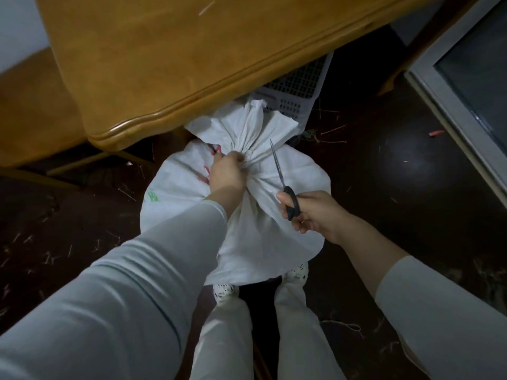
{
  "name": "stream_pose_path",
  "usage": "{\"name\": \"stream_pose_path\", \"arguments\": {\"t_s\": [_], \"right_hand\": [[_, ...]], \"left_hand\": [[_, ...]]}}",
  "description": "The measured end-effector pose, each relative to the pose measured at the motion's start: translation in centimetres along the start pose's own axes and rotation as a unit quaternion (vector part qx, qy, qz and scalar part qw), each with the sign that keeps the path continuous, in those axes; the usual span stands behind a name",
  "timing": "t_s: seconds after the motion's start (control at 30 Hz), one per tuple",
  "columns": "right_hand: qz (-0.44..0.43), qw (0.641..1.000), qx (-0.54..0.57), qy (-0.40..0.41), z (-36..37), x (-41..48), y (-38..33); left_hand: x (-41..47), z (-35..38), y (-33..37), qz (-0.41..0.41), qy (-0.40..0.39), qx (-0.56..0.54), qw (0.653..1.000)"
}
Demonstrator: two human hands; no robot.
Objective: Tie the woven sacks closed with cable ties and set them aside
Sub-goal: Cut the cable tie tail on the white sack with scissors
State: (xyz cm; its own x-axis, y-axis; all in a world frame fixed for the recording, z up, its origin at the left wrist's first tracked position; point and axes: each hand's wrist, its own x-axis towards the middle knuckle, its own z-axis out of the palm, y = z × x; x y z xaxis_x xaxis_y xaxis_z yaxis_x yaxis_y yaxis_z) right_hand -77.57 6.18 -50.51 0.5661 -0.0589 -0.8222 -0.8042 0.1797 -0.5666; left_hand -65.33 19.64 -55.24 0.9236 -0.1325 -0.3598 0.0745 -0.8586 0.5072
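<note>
A full white woven sack with red and green print stands on the dark floor in front of my feet. Its mouth is gathered into a bunched neck that fans out above. My left hand grips that neck tightly from the left side. My right hand holds black-handled scissors, blades pointing up and away beside the right of the neck. No cable tie is visible; the neck under my left fingers is hidden.
A wooden table overhangs the sack at the upper left, with a wooden chair to its left. A grey perforated plastic basket sits behind the sack. A framed glass panel runs along the right. Straw and string scraps litter the floor.
</note>
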Motion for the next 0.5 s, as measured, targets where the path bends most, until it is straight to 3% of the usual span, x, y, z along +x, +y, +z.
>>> {"name": "stream_pose_path", "arguments": {"t_s": [0.1,0.17,0.3,0.5], "right_hand": [[0.009,1.0,-0.021,-0.013,0.2,0.6,0.0],[0.01,0.999,-0.049,-0.021,0.4,0.8,0.0],[0.032,0.993,-0.09,-0.065,1.1,0.6,-0.4],[0.096,0.983,-0.082,-0.134,2.6,0.2,-1.1]], "left_hand": [[0.3,0.1,-0.4,-0.004,0.037,-0.059,0.998],[0.1,-0.2,-0.8,-0.05,0.039,-0.147,0.987],[-0.6,-1.5,-1.6,-0.174,0.029,-0.329,0.928],[-0.5,-2.1,-2.5,-0.283,0.042,-0.413,0.865]]}}
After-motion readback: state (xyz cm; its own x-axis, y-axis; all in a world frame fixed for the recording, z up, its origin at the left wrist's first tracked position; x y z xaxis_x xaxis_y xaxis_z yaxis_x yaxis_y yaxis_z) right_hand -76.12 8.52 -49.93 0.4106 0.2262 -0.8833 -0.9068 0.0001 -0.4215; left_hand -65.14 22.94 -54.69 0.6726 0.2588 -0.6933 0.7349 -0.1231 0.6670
